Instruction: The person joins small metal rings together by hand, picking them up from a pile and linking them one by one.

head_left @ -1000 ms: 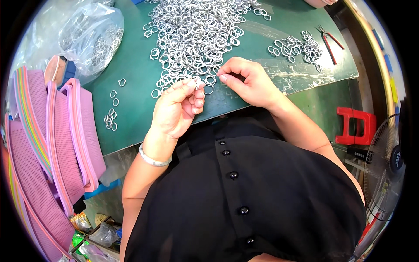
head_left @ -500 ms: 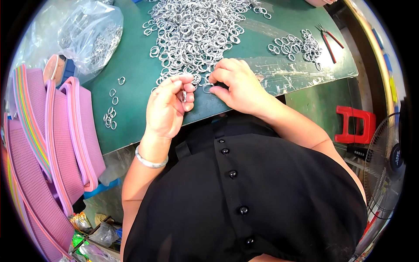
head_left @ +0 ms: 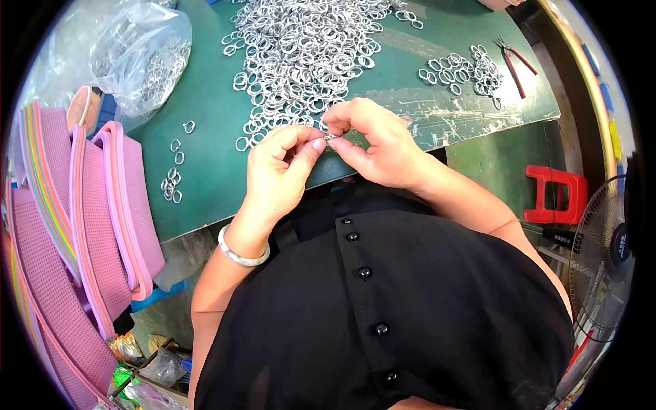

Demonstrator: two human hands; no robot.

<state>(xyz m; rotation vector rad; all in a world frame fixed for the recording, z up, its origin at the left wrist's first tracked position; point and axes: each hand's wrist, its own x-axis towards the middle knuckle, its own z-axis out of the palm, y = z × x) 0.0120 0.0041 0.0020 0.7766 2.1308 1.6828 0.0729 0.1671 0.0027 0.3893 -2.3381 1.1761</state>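
Note:
Over the near edge of the green table, my left hand (head_left: 281,164) and my right hand (head_left: 379,145) meet fingertip to fingertip. Between them is a small silvery metal ring (head_left: 329,137), mostly covered by the fingers. Each hand is closed in a thumb-and-finger pinch at it; whether there is one ring or two cannot be made out. Just beyond the fingers spreads a large heap of silvery metal rings (head_left: 301,58), its near edge reaching my fingertips. A pale bangle (head_left: 239,251) circles my left wrist.
Several loose rings (head_left: 172,179) lie at the table's left, below a clear plastic bag (head_left: 147,65) of rings. Pink baskets (head_left: 126,198) stack beside it. Smaller ring piles (head_left: 486,75) and red-handled pliers (head_left: 516,68) are at right, with a red stool (head_left: 557,195) and fan (head_left: 601,253) beyond.
My left hand has swung right and turned over, bringing its fingertips against those of my right hand. A ring near my right fingers is now up between both hands.

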